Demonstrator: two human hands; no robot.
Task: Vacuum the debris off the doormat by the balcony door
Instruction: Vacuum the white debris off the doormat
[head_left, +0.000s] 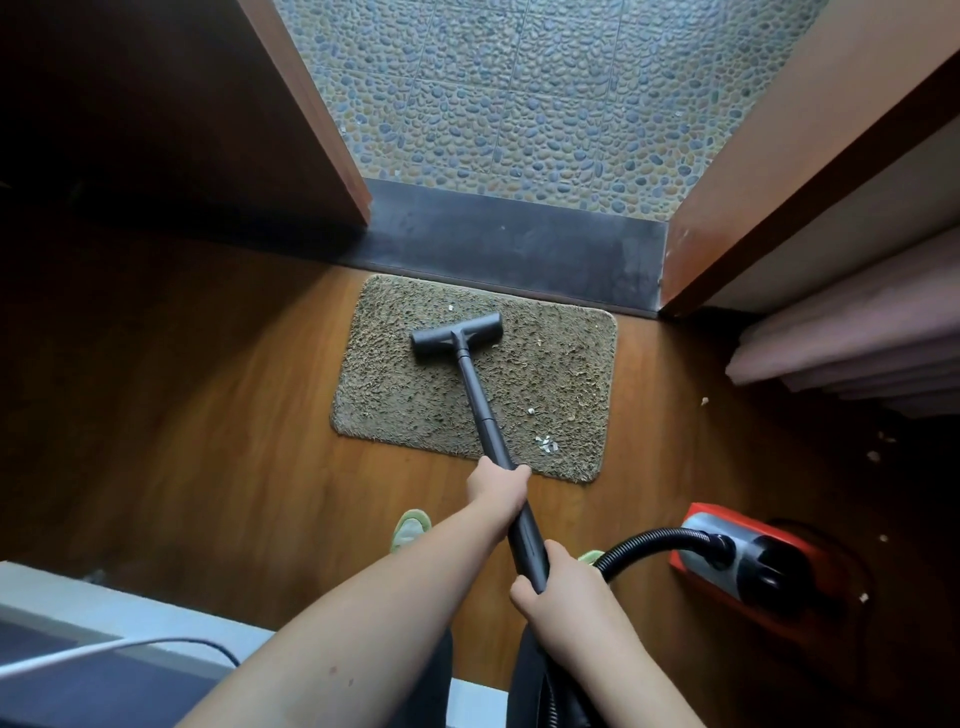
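Observation:
A shaggy tan doormat (561, 374) lies on the wooden floor before the open balcony doorway. White debris bits (546, 443) sit near its front right corner, with single specks further back. The dark vacuum wand (475, 389) slants across the mat, and its flat nozzle head (457, 333) rests on the mat's far left part. My left hand (496, 486) grips the wand just past the mat's near edge. My right hand (558, 582) grips the wand lower down, by the hose joint.
A red and grey vacuum body (758, 566) stands on the floor at right, joined by a black hose (649, 540). A dark threshold (519, 244) and pebble balcony floor (519, 104) lie beyond. Door panels flank the opening. Crumbs (872, 456) dot the floor at right. A green slipper (410, 527) shows below.

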